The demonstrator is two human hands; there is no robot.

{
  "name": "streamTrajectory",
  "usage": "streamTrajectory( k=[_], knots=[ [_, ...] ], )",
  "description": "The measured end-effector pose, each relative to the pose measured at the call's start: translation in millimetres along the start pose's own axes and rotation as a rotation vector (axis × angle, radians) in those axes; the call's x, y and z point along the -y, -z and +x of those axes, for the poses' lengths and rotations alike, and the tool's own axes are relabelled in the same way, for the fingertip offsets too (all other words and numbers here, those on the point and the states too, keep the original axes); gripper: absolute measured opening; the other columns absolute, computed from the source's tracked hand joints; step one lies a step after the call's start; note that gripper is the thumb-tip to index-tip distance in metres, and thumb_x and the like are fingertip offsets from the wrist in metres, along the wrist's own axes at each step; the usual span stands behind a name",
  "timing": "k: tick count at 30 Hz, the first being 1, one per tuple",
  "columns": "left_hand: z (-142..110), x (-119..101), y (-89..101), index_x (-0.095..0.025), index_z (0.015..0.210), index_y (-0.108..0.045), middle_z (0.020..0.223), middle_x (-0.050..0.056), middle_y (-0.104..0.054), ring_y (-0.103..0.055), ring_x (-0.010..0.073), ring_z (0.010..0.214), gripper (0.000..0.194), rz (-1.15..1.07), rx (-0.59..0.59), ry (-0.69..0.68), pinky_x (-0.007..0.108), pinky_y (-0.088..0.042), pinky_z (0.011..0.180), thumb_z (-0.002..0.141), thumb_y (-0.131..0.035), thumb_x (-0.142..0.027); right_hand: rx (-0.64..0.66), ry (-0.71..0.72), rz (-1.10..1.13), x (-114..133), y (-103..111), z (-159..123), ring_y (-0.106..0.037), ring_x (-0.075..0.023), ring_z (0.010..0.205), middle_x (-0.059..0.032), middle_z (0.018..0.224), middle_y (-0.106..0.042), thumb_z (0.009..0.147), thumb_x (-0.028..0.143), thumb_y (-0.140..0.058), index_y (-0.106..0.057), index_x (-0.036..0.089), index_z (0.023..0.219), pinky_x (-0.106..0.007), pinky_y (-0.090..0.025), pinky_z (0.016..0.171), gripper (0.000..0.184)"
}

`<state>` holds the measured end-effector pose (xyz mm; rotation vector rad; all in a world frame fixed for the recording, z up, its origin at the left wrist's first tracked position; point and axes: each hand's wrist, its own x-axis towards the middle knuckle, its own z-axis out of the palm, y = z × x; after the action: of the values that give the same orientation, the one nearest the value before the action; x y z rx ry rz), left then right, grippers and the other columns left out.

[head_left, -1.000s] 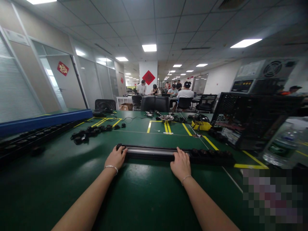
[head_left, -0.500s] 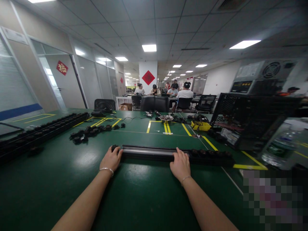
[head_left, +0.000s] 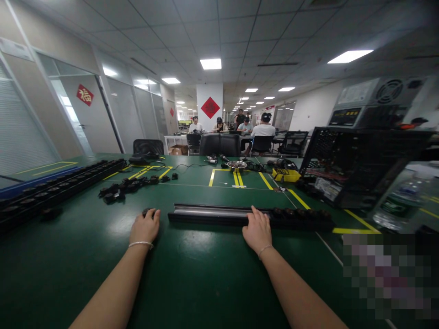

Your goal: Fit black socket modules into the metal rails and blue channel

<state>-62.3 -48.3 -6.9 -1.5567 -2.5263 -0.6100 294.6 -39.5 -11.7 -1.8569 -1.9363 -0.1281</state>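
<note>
In front of me a long black channel (head_left: 209, 214) lies crosswise on the green table, its inside bare and shiny on the left. Several round black parts (head_left: 302, 214) sit in a row in its right section. My right hand (head_left: 258, 230) is over the channel near its middle, fingers on the far wall and the palm side at the near edge. Left of the channel, clear of its end, my left hand (head_left: 145, 227) is closed around a small black part (head_left: 149, 212), mostly covered by the fingers.
Loose black parts (head_left: 126, 186) lie in a cluster to the left, beside a longer filled black channel (head_left: 65, 186). At the back stand a metal bowl (head_left: 237, 165) and a yellow box (head_left: 286, 175). A computer case (head_left: 356, 169) and a water bottle (head_left: 399, 205) occupy the right side.
My left hand has moved left, away from the channel's left end, with the small black part in it. My right hand stays on the channel.
</note>
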Motion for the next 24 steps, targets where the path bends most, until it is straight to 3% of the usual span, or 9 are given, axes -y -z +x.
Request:
streamTrajectory(
  k=[7,13,16,19,24],
  knots=[
    [-1,9,1.0,-0.023,0.117,-0.057,0.127,0.018,-0.048,-0.035,0.0381,0.124,0.058,-0.005,0.084,0.198,0.053,-0.031,0.095,0.082,-0.023,-0.056,-0.017,0.022,0.008,-2,-2,0,-0.033,-0.0236,0.126,-0.0115,0.137,-0.041,0.069,0.015,-0.044,-0.059,0.013,0.106,-0.042,-0.016,0.107,0.040],
    [-3,5,-1.9,-0.022,0.123,-0.053,0.146,0.019,-0.022,-0.011,0.0465,0.132,0.062,-0.081,-0.016,0.260,0.063,-0.019,0.098,0.079,-0.032,-0.060,-0.155,0.014,0.088,-6,6,3,-0.041,-0.0205,0.118,-0.0113,0.125,-0.053,0.072,0.014,-0.039,-0.059,0.012,0.107,-0.037,-0.024,0.105,0.041],
    [-10,-3,-1.6,-0.017,0.129,-0.046,0.146,0.021,-0.020,-0.009,0.0443,0.133,0.063,-0.081,-0.107,0.141,0.062,-0.019,0.100,0.081,-0.032,-0.056,-0.311,-0.048,0.070,-17,14,6,-0.035,-0.0235,0.123,-0.0113,0.126,-0.051,0.073,0.016,-0.039,-0.058,0.012,0.110,-0.042,-0.022,0.105,0.042],
    [-18,-17,-2.3,-0.012,0.131,-0.042,0.145,0.020,-0.024,-0.013,0.0371,0.135,0.058,-0.082,-0.196,-0.114,0.056,-0.024,0.102,0.085,-0.033,-0.047,-0.415,-0.182,0.018,-31,16,8,-0.027,-0.0287,0.127,-0.0158,0.133,-0.044,0.074,0.020,-0.040,-0.053,0.009,0.117,-0.048,-0.021,0.104,0.047],
    [-33,-44,-6.4,-0.015,0.131,-0.039,0.145,0.012,-0.030,-0.016,0.0247,0.136,0.052,-0.142,-0.216,-0.489,0.044,-0.021,0.109,0.087,-0.036,-0.040,-0.357,-0.277,0.012,-44,11,11,-0.030,-0.0295,0.125,-0.0174,0.126,-0.049,0.076,0.023,-0.039,-0.057,0.005,0.114,-0.044,-0.023,0.104,0.045]
  ],
)
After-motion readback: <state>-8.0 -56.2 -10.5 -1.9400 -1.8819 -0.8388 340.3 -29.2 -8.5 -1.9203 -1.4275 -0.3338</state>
